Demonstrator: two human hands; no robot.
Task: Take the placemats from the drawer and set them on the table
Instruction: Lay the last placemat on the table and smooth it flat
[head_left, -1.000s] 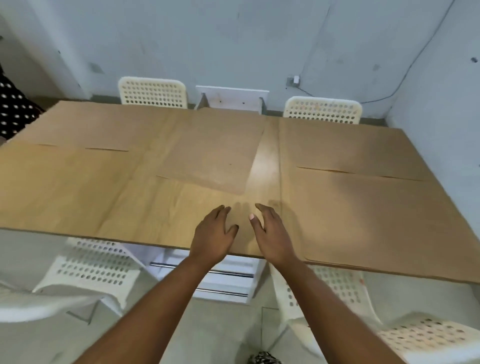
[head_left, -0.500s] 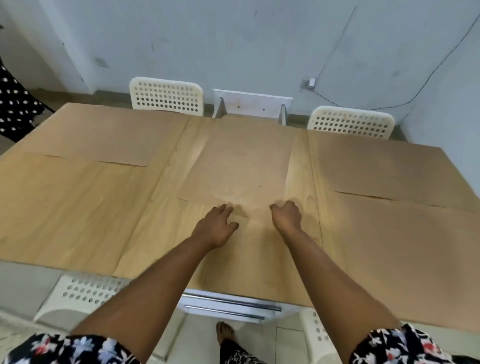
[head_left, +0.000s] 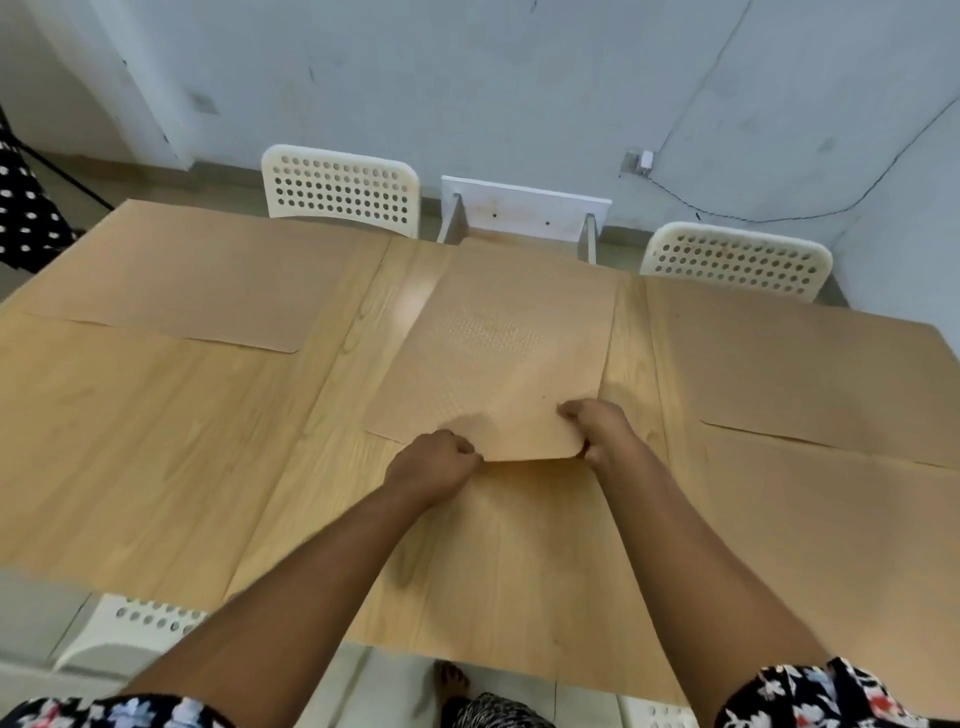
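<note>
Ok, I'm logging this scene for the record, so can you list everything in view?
placemats: four seen, tan; far left, centre, far right, near right
table: one, light wood, fills the middle
chairs: white, perforated; two behind the table, part of one near left
white shelf: one, by the wall
left hand: grips the centre placemat's near edge
right hand: grips its near right corner

The single head-worn view looks forward and steeply down, close over the table (head_left: 156, 441), toward the wall (head_left: 519, 78).
</note>
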